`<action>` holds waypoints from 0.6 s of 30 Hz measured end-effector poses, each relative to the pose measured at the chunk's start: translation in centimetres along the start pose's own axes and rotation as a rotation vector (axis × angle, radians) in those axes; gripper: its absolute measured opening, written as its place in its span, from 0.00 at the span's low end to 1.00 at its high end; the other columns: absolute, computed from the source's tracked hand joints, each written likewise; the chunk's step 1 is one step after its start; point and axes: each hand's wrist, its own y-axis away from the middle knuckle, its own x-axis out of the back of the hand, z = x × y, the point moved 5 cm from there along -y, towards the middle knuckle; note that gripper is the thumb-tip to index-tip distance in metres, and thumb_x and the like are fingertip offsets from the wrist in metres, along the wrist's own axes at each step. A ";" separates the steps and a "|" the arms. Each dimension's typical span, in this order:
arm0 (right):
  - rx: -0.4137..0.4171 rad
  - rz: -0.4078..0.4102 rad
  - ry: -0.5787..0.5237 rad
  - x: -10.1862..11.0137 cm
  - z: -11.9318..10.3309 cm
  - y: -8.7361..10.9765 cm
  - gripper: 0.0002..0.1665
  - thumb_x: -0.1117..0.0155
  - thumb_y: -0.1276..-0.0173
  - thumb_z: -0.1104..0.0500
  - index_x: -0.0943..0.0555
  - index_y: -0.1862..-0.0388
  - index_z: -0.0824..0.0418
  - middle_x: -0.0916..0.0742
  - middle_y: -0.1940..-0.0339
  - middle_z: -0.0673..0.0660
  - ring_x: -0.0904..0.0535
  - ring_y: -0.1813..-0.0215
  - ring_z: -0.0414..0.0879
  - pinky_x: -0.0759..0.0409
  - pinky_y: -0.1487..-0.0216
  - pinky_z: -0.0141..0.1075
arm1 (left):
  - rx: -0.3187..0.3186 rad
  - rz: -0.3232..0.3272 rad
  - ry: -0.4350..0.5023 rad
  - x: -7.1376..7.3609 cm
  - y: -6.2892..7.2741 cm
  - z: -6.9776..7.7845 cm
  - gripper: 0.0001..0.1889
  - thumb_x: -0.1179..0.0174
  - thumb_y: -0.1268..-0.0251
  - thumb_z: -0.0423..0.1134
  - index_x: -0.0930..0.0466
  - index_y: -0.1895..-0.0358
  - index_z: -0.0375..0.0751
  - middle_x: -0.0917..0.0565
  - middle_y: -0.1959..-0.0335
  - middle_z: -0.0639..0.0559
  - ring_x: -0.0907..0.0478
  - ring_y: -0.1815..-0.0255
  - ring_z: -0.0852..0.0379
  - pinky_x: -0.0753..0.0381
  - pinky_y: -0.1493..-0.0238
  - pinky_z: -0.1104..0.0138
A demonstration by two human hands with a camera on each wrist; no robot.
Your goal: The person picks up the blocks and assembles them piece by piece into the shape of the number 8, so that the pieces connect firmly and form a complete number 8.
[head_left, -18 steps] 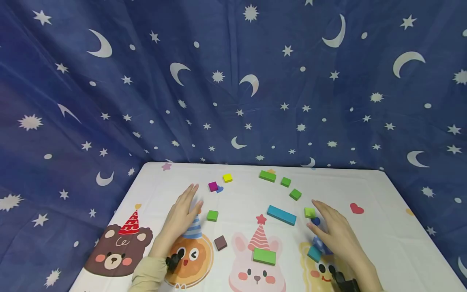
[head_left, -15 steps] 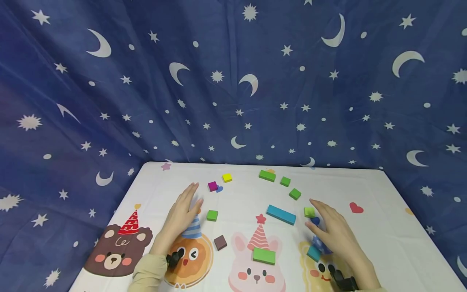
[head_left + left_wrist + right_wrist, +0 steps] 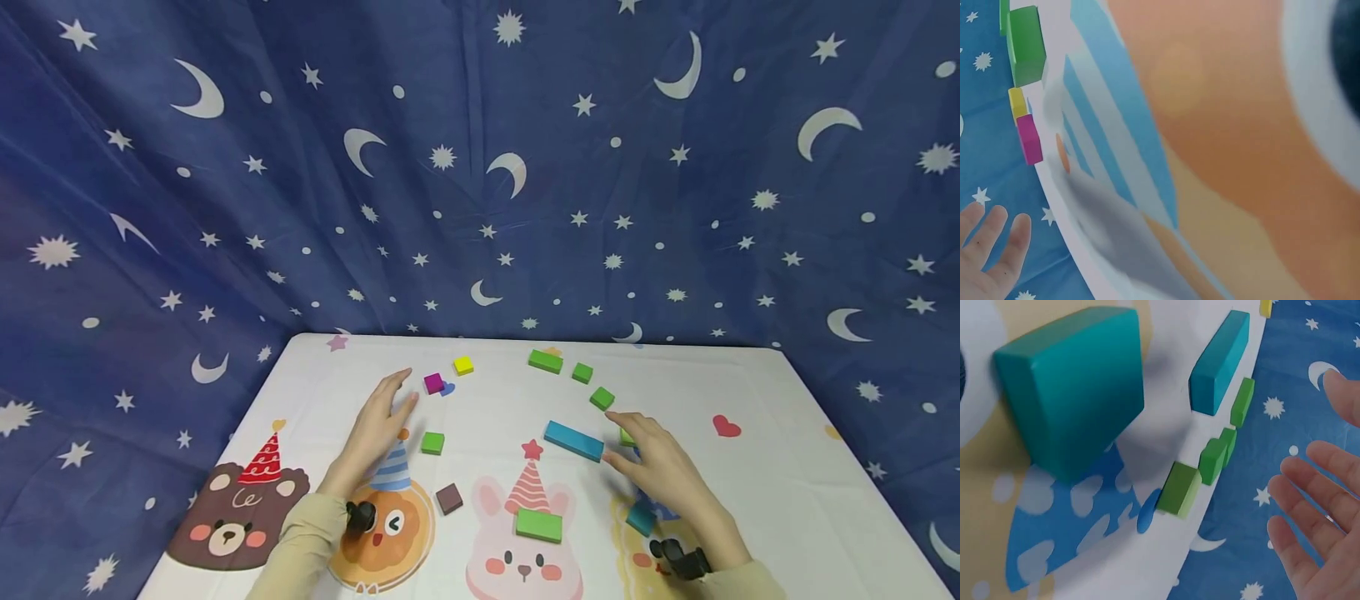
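My right hand [image 3: 660,467] is at the right end of the long blue block [image 3: 573,441], fingers spread and holding nothing. It partly covers a light green block [image 3: 627,438] in the head view; the right wrist view shows that light green block [image 3: 1179,489] whole. A teal block [image 3: 641,517] lies below this hand, near the wrist. My left hand [image 3: 375,429] hovers with loose, empty fingers left of a green block [image 3: 432,442]. The magenta block [image 3: 433,383] is just beyond its fingertips, with a yellow block [image 3: 463,365] behind.
Farther back lie a longer green block [image 3: 545,361] and two small ones, a green block [image 3: 582,372] and another green block [image 3: 602,398]. Nearer me are a brown block [image 3: 449,499] and a green rectangular block [image 3: 538,526]. The white tablecloth [image 3: 795,467] meets a blue star-patterned curtain [image 3: 480,192].
My right hand has moved left toward the long blue block, now covering part of the light green one. My left hand has turned and shifted slightly. The blocks stay in place.
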 end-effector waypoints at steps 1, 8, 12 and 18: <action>0.000 -0.004 0.001 -0.1 -0.1 -0.1 0.35 0.31 0.39 0.52 0.28 0.35 0.61 0.19 0.41 0.61 0.24 0.41 0.59 0.27 0.43 0.58 | 0.002 -0.002 0.010 -0.1 -0.2 -0.1 0.28 0.50 0.28 0.51 0.39 0.28 0.48 0.34 0.29 0.45 0.35 0.29 0.43 0.36 0.32 0.46; 0.018 -0.006 -0.004 -0.6 -0.5 -0.7 0.33 0.29 0.41 0.53 0.25 0.37 0.60 0.17 0.45 0.59 0.22 0.44 0.57 0.22 0.48 0.53 | -0.012 0.000 0.039 -0.9 -2.0 -0.9 0.27 0.49 0.28 0.47 0.37 0.30 0.41 0.31 0.32 0.40 0.29 0.35 0.41 0.26 0.40 0.49; 0.023 -0.012 0.008 -0.9 -0.6 -1.1 0.33 0.28 0.43 0.54 0.24 0.39 0.60 0.16 0.46 0.59 0.21 0.45 0.57 0.22 0.48 0.52 | 0.009 -0.006 0.087 -1.2 -3.0 -1.5 0.26 0.48 0.28 0.45 0.35 0.31 0.39 0.30 0.33 0.39 0.28 0.36 0.40 0.29 0.38 0.47; -0.019 -0.057 0.030 -1.6 -0.4 -1.8 0.32 0.27 0.44 0.53 0.23 0.40 0.58 0.17 0.44 0.60 0.23 0.41 0.59 0.25 0.43 0.56 | 0.030 0.005 0.163 -1.5 -4.3 -2.1 0.24 0.44 0.32 0.38 0.32 0.34 0.36 0.27 0.35 0.36 0.26 0.38 0.38 0.30 0.37 0.48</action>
